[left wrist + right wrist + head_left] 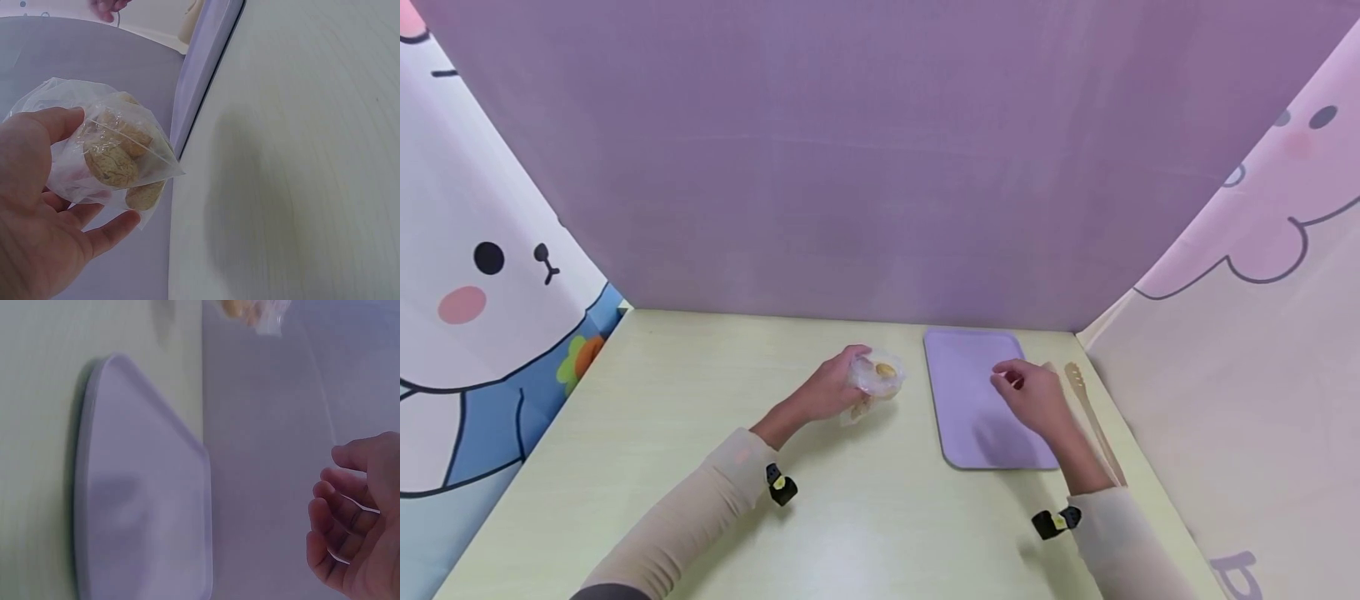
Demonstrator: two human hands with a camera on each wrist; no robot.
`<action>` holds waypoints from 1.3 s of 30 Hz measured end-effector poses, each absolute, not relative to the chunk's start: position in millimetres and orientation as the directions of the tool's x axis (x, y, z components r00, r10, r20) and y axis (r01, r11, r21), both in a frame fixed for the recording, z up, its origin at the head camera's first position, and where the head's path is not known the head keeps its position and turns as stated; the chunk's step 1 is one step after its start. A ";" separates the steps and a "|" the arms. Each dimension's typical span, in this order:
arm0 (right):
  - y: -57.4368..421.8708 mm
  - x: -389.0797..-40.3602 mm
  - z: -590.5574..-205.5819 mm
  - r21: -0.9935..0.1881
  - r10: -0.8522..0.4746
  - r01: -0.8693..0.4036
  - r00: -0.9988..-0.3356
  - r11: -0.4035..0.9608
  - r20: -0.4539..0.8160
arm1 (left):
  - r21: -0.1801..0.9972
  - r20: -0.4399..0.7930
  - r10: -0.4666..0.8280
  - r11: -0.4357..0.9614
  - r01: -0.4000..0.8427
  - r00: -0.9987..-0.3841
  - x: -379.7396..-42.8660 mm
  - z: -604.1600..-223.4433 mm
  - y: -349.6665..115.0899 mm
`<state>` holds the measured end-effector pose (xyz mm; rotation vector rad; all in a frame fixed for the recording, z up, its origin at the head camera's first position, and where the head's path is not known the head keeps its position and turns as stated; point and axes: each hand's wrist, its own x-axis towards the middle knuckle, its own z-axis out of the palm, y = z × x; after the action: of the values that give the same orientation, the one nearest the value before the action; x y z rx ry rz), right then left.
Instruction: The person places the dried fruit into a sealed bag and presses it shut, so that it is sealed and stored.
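My left hand (829, 388) grips a clear plastic bag (872, 385) above the table, left of the purple tray (958, 408). Inside the bag are several rough, light brown, walnut-like pieces (112, 164), seen close in the left wrist view. The thumb lies over the near side of the bag, and the other fingers curl underneath it. Over the tray's right part hovers my right hand (1033, 396), its fingers loosely bent with nothing between them. In the right wrist view that hand (356, 519) is apart from the tray, and the bag shows at the top edge.
Light wooden tongs (1093, 415) lie right of the tray, partly behind my right forearm. The pale table (737, 350) meets a purple backdrop (850, 167) at its far edge. Printed cartoon panels stand along the left and right sides.
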<state>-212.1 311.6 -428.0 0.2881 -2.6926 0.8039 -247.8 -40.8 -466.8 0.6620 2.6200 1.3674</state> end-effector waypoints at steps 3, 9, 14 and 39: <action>293.5 -211.1 -424.8 -0.534 -0.125 -0.292 -0.937 0.794 0.326 | 0.804 0.102 0.433 0.494 0.331 -0.895 -247.8 -467.3 -40.3; 260.9 -209.1 -421.7 -0.576 -0.166 -0.311 -0.942 0.756 0.290 | 0.819 0.101 0.448 0.469 0.330 -0.888 -246.6 -466.7 -38.6; 237.1 -207.7 -420.9 -0.604 -0.217 -0.342 -0.937 0.720 0.272 | 0.820 0.096 0.442 0.472 0.323 -0.892 -247.1 -467.5 -37.3; 174.6 -205.2 -427.4 -0.579 -0.324 -0.412 -0.911 0.703 0.254 | 0.825 0.090 0.443 0.468 0.316 -0.892 -243.9 -466.7 -34.0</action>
<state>-205.2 174.6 -427.4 0.6031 -2.7755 0.9924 -243.9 -34.0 -466.7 0.6693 2.5720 1.4019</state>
